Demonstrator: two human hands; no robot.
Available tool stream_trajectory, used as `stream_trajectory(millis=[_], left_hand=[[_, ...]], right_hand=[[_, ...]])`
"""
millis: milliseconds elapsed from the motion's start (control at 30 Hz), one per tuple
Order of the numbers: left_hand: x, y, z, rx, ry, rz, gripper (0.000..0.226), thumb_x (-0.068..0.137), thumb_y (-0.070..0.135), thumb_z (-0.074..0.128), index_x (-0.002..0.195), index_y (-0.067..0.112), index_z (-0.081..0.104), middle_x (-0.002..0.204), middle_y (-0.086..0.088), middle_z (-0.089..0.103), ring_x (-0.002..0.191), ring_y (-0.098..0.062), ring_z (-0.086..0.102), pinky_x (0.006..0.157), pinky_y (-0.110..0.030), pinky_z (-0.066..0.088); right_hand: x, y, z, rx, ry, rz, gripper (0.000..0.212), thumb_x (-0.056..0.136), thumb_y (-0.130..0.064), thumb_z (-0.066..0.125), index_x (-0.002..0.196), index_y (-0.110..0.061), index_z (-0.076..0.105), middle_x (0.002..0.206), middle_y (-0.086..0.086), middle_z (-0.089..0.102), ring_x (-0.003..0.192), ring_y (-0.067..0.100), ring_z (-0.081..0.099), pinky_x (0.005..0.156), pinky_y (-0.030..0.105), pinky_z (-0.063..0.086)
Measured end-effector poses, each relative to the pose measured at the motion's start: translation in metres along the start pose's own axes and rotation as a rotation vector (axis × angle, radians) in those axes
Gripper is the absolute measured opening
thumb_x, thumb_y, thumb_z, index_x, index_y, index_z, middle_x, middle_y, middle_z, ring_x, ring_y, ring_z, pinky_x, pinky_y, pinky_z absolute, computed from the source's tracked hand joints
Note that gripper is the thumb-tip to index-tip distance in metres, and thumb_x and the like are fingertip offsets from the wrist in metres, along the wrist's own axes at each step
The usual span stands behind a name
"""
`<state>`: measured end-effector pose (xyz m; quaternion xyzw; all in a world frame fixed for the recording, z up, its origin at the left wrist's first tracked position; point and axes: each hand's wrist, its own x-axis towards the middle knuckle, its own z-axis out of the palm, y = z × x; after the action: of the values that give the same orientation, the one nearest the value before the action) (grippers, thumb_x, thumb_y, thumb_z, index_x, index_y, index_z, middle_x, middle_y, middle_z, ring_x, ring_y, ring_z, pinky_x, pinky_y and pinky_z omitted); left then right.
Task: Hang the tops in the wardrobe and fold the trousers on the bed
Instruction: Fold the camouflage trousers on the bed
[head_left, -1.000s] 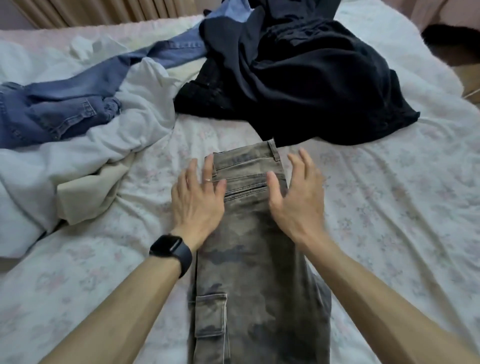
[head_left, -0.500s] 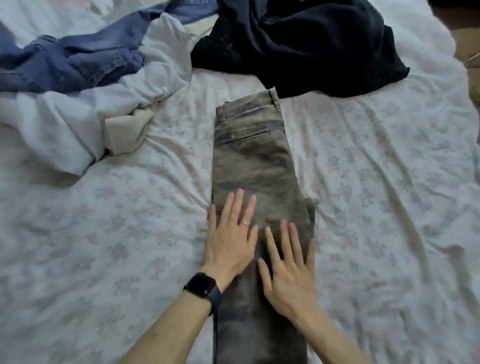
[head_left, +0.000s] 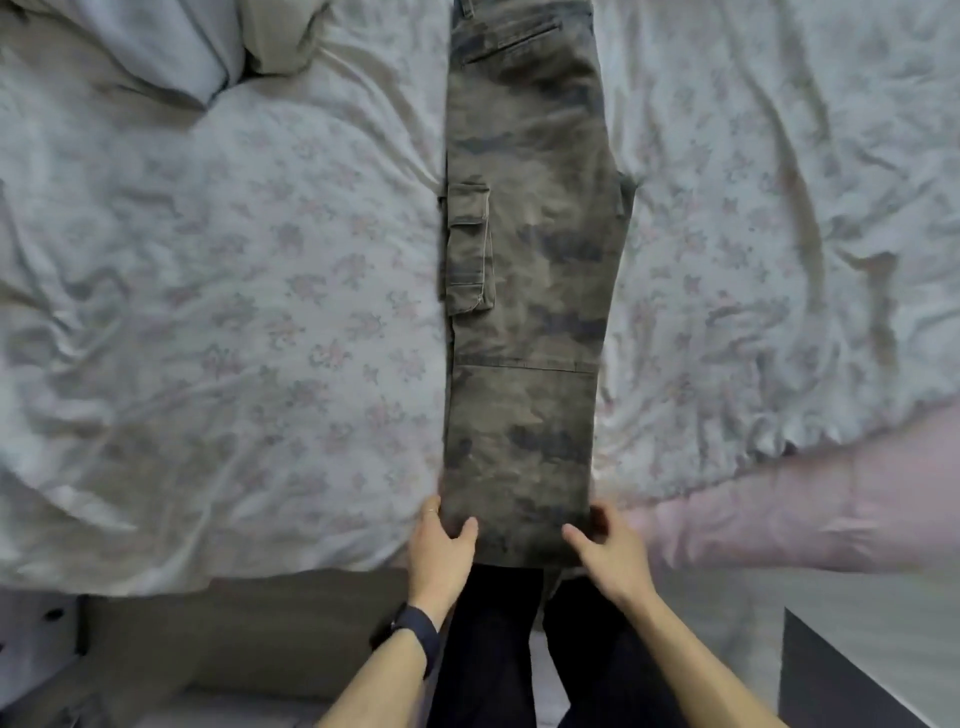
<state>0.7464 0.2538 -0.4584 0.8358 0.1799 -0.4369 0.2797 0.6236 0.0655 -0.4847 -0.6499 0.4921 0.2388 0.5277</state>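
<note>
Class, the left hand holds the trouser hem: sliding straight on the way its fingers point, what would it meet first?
The left hand points up the left edge of the camouflage cargo trousers, which it grips. Going on, it would probably meet the cargo pocket first, though depth is unclear.

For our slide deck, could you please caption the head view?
Left hand and right hand grip the hem end of camouflage trousers lying flat along the floral bedsheet.
</note>
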Motion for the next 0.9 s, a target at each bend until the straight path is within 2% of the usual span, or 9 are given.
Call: stream_trajectory(millis=[167, 233, 300, 400, 500, 533, 667, 800, 900], left_hand=[[-0.005, -0.027, -0.014, 0.064, -0.192, -0.056, 0.056, 0.088, 0.029, 0.077, 0.138, 0.017, 0.057, 0.133, 0.003, 0.062, 0.125, -0.024, 0.058, 0.106, -0.041, 0.048], [-0.023, -0.023, -0.019, -0.014, -0.26, -0.063, 0.05, 0.084, 0.023, 0.082, 0.129, 0.017, 0.062, 0.126, 0.0, 0.069, 0.111, -0.02, 0.066, 0.102, -0.041, 0.052], [-0.041, -0.019, -0.024, -0.141, -0.329, -0.054, 0.042, 0.081, 0.019, 0.084, 0.119, 0.016, 0.066, 0.12, -0.002, 0.072, 0.102, -0.015, 0.071, 0.095, -0.033, 0.056], [-0.086, -0.018, -0.038, -0.217, -0.334, 0.013, 0.036, 0.08, 0.019, 0.084, 0.113, 0.02, 0.069, 0.122, 0.008, 0.067, 0.102, -0.003, 0.069, 0.086, -0.018, 0.053], [-0.13, -0.031, -0.043, -0.171, -0.313, 0.013, 0.074, 0.082, 0.022, 0.083, 0.146, 0.007, 0.049, 0.144, 0.001, 0.052, 0.133, -0.016, 0.052, 0.108, -0.03, 0.042], [-0.146, -0.036, -0.042, -0.166, -0.324, 0.009, 0.075, 0.082, 0.021, 0.083, 0.146, 0.005, 0.048, 0.146, -0.002, 0.053, 0.137, -0.021, 0.049, 0.11, -0.032, 0.04], [-0.194, -0.048, -0.036, -0.224, -0.301, 0.042, 0.026, 0.079, 0.007, 0.083, 0.101, 0.016, 0.071, 0.113, -0.006, 0.075, 0.107, -0.021, 0.069, 0.088, -0.027, 0.053], [-0.221, -0.059, -0.033, -0.24, -0.295, 0.076, 0.033, 0.081, 0.005, 0.081, 0.111, 0.007, 0.069, 0.107, -0.004, 0.076, 0.105, -0.022, 0.07, 0.093, -0.032, 0.054], [-0.237, -0.075, -0.028, -0.199, -0.288, 0.072, 0.038, 0.088, 0.01, 0.076, 0.123, 0.001, 0.064, 0.113, -0.009, 0.074, 0.1, -0.023, 0.071, 0.088, -0.033, 0.057]], right_hand=[[-0.011, 0.013, -0.007, -0.034, -0.193, 0.119, 0.034, 0.083, -0.025, 0.082, 0.114, -0.02, 0.07, 0.108, -0.004, 0.074, 0.101, 0.016, 0.07, 0.085, 0.03, 0.057], [-0.029, 0.003, -0.02, 0.044, -0.25, 0.111, 0.031, 0.08, -0.02, 0.084, 0.109, -0.014, 0.074, 0.103, 0.001, 0.077, 0.092, 0.015, 0.073, 0.08, 0.029, 0.059], [-0.048, -0.01, -0.038, 0.16, -0.285, 0.086, 0.027, 0.079, -0.015, 0.085, 0.103, -0.011, 0.075, 0.095, 0.001, 0.079, 0.078, 0.01, 0.075, 0.063, 0.021, 0.056], [-0.089, -0.018, -0.071, 0.282, -0.348, 0.013, 0.034, 0.079, -0.008, 0.084, 0.11, -0.013, 0.072, 0.095, -0.004, 0.079, 0.082, 0.009, 0.075, 0.062, 0.015, 0.054], [-0.128, -0.006, -0.09, 0.178, -0.4, -0.039, 0.043, 0.079, -0.002, 0.082, 0.118, -0.013, 0.069, 0.1, -0.002, 0.079, 0.088, 0.012, 0.075, 0.067, 0.019, 0.055], [-0.143, 0.001, -0.094, 0.142, -0.4, -0.055, 0.044, 0.078, -0.002, 0.082, 0.119, -0.011, 0.068, 0.1, -0.001, 0.078, 0.087, 0.012, 0.075, 0.067, 0.02, 0.055], [-0.183, 0.019, -0.11, 0.141, -0.362, -0.113, 0.041, 0.077, 0.003, 0.081, 0.114, -0.007, 0.066, 0.085, -0.007, 0.078, 0.075, 0.007, 0.074, 0.061, 0.016, 0.054], [-0.206, 0.04, -0.12, 0.125, -0.357, -0.119, 0.042, 0.075, -0.008, 0.086, 0.114, -0.011, 0.069, 0.101, -0.002, 0.078, 0.09, 0.012, 0.075, 0.075, 0.023, 0.056], [-0.224, 0.065, -0.12, 0.115, -0.36, -0.135, 0.029, 0.083, -0.013, 0.081, 0.11, -0.013, 0.071, 0.091, -0.008, 0.078, 0.079, 0.005, 0.074, 0.063, 0.017, 0.054]])
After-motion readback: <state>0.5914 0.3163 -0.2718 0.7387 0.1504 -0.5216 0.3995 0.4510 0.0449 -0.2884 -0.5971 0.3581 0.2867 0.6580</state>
